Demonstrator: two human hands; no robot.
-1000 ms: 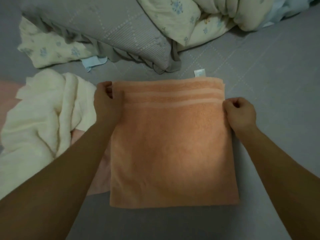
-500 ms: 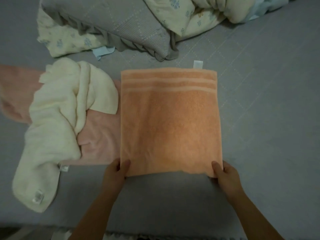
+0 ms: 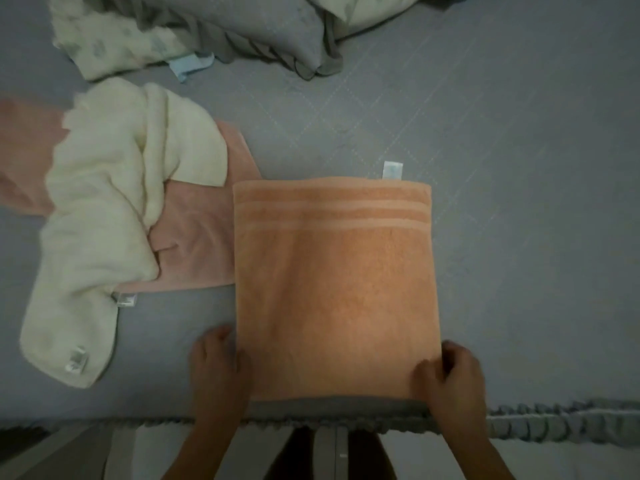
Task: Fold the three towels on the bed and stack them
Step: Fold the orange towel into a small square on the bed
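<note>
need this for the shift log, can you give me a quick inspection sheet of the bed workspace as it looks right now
surface: grey quilted bedspread, ruffled trim along the near edge.
job's things: orange towel lies flat in a folded rectangle, striped band and white tag at its far edge; cream towel is crumpled to its left, unfolded, lying partly on a pink towel that is spread flat and goes under the orange one's left edge.
clutter: grey pillow and floral bedding bunched at the far side.
grippers: left hand and right hand grip the orange towel's near corners.
cables: nothing seen.
surroundings: pale floor below the bed edge; dim light.
</note>
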